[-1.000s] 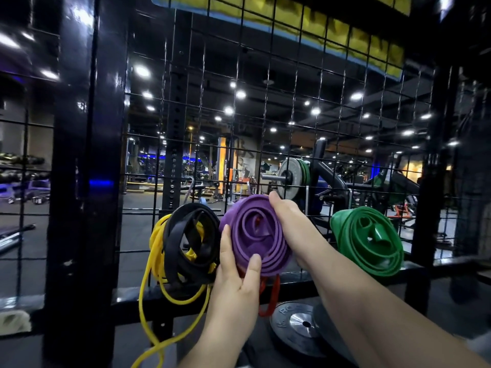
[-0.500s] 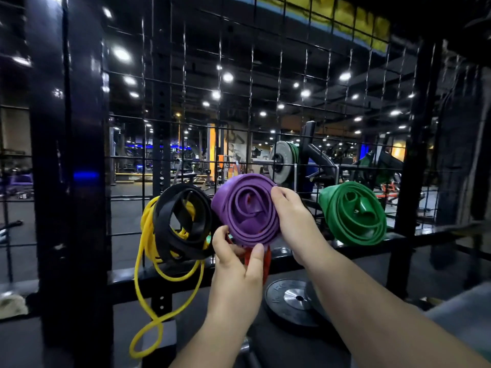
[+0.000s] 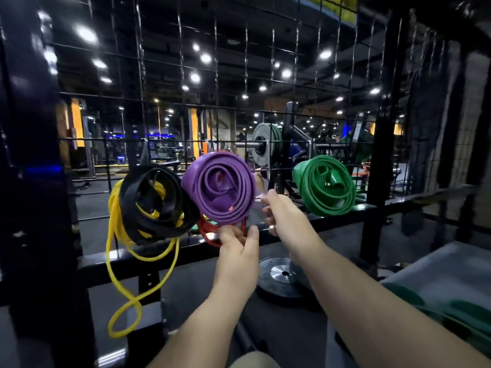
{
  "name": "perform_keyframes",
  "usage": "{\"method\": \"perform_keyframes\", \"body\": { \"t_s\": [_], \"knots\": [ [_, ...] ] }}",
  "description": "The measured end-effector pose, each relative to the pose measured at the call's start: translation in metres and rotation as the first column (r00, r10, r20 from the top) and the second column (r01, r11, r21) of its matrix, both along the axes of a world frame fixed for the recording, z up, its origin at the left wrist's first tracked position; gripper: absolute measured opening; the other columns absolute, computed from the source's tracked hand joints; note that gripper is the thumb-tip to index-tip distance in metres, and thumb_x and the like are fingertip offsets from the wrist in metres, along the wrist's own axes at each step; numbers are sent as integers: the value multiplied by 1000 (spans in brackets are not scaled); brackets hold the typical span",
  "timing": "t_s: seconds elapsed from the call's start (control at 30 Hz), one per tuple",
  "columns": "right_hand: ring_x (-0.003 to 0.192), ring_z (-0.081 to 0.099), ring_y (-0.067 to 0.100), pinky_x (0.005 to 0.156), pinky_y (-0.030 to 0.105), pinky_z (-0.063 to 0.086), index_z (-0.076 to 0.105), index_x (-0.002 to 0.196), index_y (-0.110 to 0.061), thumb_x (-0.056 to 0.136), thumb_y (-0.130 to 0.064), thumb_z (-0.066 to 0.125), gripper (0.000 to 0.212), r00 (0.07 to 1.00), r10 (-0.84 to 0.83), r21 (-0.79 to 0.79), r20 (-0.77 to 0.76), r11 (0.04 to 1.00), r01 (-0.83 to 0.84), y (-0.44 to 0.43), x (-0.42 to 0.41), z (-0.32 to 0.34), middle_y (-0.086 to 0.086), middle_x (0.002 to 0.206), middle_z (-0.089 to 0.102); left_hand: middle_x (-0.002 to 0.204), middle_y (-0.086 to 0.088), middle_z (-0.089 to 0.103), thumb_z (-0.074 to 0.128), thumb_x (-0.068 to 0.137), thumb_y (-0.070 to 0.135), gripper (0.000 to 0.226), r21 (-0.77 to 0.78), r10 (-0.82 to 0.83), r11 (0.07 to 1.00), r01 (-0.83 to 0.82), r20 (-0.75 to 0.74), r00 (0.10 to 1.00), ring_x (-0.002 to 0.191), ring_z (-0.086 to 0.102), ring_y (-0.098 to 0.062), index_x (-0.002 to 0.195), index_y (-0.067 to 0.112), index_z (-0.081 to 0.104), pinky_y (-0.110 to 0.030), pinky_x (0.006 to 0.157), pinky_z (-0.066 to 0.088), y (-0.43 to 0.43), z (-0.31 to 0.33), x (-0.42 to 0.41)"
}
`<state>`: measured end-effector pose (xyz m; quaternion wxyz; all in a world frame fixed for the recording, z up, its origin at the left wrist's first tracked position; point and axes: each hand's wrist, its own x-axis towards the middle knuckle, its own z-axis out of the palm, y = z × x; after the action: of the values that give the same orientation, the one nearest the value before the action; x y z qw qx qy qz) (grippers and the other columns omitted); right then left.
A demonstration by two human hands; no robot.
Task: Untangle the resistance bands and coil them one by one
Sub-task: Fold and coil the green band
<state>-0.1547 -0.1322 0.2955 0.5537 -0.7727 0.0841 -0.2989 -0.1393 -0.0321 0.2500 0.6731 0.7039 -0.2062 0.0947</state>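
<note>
A: Two coils on rail [image 3: 377, 207]: purple coil [image 3: 220, 187] centre, green coil [image 3: 325, 185] rightward.
B: Left hand [image 3: 236, 245] pinches red band [image 3: 210, 232] under purple coil; right hand [image 3: 279, 211] beside it, grip unclear. Tugging could unwind it.

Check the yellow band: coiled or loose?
Loose. The yellow band hangs in long uneven loops below the rail, tangled through the black band.

I'm making out raised lettering on the rim of the black weight plate [image 3: 276, 288] lying flat on the floor below the rack. It is starting with what looks like "RO", and the rest is blurring out. Nothing else is reading clearly for me.
</note>
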Motion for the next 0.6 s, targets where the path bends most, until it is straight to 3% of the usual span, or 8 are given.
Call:
{"method": "perform_keyframes", "body": {
  "t_s": [0.13, 0.27, 0.37, 0.43, 0.5, 0.6],
  "knots": [
    [104, 59, 18, 101, 49, 45, 59, 104, -35, 77, -71, 37, 50, 998, 53, -15, -21, 998, -53, -7, -5, -2, -5, 105, 63, 70, -2, 51, 52, 96, 31, 23, -28, -7, 1000, 7, -18, 1000, 68, 52, -25, 83, 23, 34, -51, 74, 50, -15, 2, -2],
    [106, 59, 23, 101, 50, 45, 58, 97, -35, 66, -76, 35, 57, 1000, 0, -20, 2, 1000, 0, -12, -7, -1, -4, 104, 62, 85, -9, 58, 55, 94, 30, 23, 28, 15, 1000, -12, -75, 997, 85, 63, -36, 79, 28, 37, -57, 80, 53, -32, -5, 2],
    [98, 61, 24, 98, 50, 47, 58, 92, -31, 69, -75, 34, 55, 995, -95, 66, 2, 993, 95, -39, -16, -15, -3, 97, 62, 83, -8, 58, 56, 90, 41, 27, 93, -12, 995, 22, -113, 994, 84, 63, -36, 79, 26, 37, -58, 81, 52, -59, -18, 7],
    [93, 62, 23, 92, 43, 49, 56, 92, -29, 82, -70, 37, 47, 994, -103, 138, -32, 985, 106, -60, -23, -33, -2, 94, 61, 84, -10, 58, 55, 87, 47, 26, 171, -28, 984, 41, -76, 997, 81, 60, -33, 84, 27, 38, -51, 79, 51, -76, -25, 10],
    [93, 61, 20, 88, 38, 48, 55, 91, -31, 90, -65, 38, 39, 992, -83, 173, -95, 980, 98, -81, -30, -56, -4, 95, 60, 81, -5, 56, 53, 93, 40, 24, 346, -92, 933, 102, -47, 995, 76, 56, -26, 87, 22, 39, -36, 68, 45, -88, -34, 8],
    [103, 58, 18, 99, 45, 47, 55, 93, -38, 92, -66, 35, 34, 971, -181, 190, -153, 959, 209, -114, -47, -90, -8, 102, 60, 83, 1, 53, 51, 97, 35, 22, 532, -218, 815, 228, -81, 972, 74, 51, -15, 86, 20, 39, -31, 60, 36, -118, -62, 5]
  ]
}}
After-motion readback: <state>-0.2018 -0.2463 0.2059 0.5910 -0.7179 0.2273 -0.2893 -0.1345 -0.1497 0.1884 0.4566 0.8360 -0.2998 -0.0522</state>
